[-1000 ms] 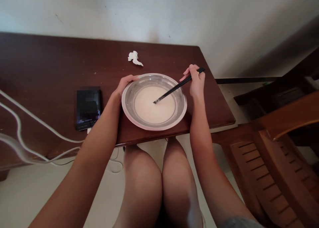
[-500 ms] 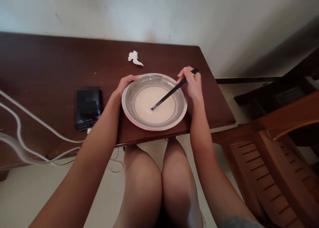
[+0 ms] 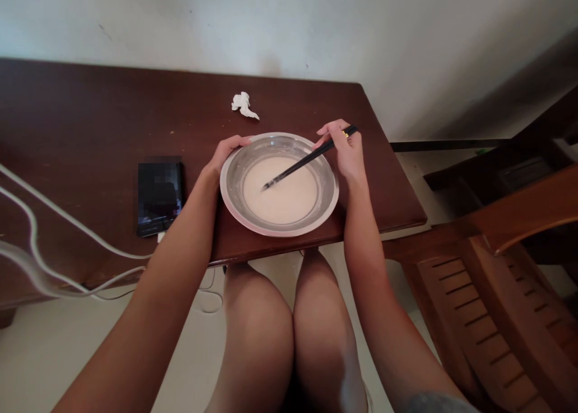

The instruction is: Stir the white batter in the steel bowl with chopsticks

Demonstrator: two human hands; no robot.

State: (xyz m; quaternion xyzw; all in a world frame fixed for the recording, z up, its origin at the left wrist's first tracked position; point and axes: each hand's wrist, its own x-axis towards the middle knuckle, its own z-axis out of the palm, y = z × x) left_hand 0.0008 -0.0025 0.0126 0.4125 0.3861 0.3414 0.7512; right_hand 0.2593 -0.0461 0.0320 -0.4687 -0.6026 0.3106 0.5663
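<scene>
A wide steel bowl [image 3: 233,197] stands at the front edge of the dark wooden table, with a pale, creamy liquid [image 3: 289,203] in its bottom. My left hand [image 3: 226,150] grips the bowl's left rim, its fingertips over the upper left edge and the thumb hidden. Above the right rim, my right hand [image 3: 347,148] is closed around the upper end of black chopsticks [image 3: 307,159], which have a gold band near the top. They slant down to the left, held close together, and their whitened tips reach the liquid left of the bowl's middle.
Behind the bowl lies a crumpled white tissue [image 3: 244,105]. A dark phone or tablet [image 3: 159,197], partly blurred out, rests left of my left forearm, near white cables [image 3: 67,211]. The table [image 3: 90,118] meets a wall, and a slatted wooden chair [image 3: 478,304] stands at the right.
The chopstick tips have swept left and slightly toward the far side through the liquid. My right hand has tilted a little with them, while my left hand and the bowl stay nearly still.
</scene>
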